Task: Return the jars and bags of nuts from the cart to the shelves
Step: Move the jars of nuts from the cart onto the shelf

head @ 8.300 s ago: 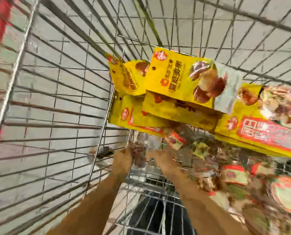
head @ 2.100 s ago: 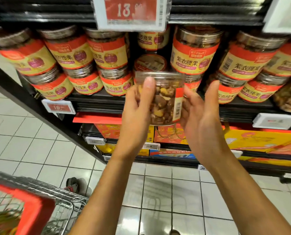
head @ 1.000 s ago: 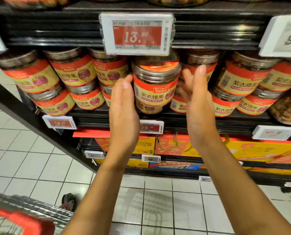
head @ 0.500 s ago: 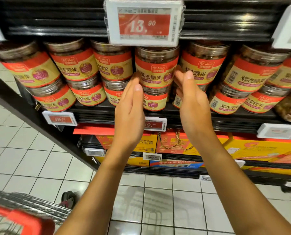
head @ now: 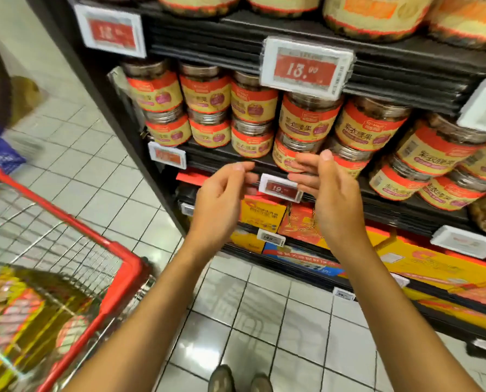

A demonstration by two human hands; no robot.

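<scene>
Tiled aisle, facing shelf (head: 219, 158) of stacked jars (head: 307, 123). Hovering left hand (head: 222, 199) and right hand (head: 331, 202) just before them, empty, fingers loose. Likely between placements; next reaching into cart (head: 75, 224) for bags (head: 24, 321).

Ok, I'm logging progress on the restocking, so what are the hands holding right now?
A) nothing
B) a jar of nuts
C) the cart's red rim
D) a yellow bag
A: the left hand and right hand are open and empty in front of the shelved jars.
</scene>
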